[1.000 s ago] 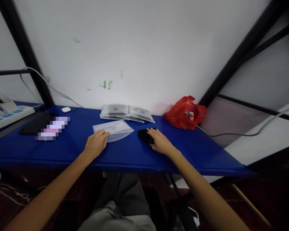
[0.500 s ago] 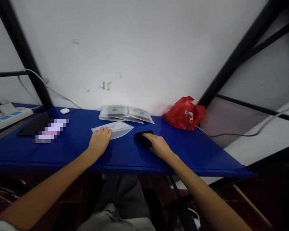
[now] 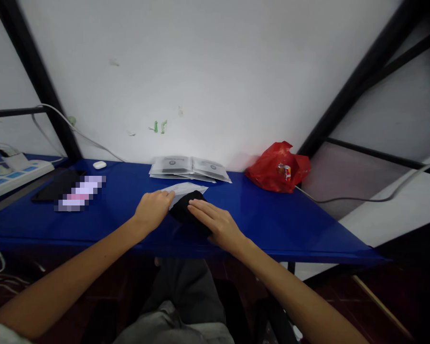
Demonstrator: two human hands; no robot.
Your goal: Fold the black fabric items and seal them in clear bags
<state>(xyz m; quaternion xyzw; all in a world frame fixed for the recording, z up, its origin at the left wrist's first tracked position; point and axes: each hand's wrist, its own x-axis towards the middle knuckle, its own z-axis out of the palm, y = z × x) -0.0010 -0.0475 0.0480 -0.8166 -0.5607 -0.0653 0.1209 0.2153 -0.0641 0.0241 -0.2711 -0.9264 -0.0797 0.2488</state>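
- Closest to you, your lap in grey trousers shows below the front edge of the blue table, and both bare forearms reach up over that edge.
- Your right hand lies flat on the table with the fingers straight and loosely spread. It grips nothing. The palm and fingers press down on a black cloth.
- The black cloth sits in the middle of the table, between your two hands. Its far end overlaps the near edge of a clear sleeve.
- Your left hand rests just left of the cloth, knuckles up and fingers curled. The fingertips are at the left edge of the clear sleeve, but you cannot tell whether they pinch it or only hold it down.
- The two hands are close together and do not touch.
- Just behind the sleeve, a stack of clear packets lies spread against the wall.
- To the right of the stack, a crumpled red plastic bag sits at the back of the table.
- Far left, a dark tablet lies flat, with a small white earbud case behind it and a power strip further out.
- A white wall closes the back, and a white cable runs down it.
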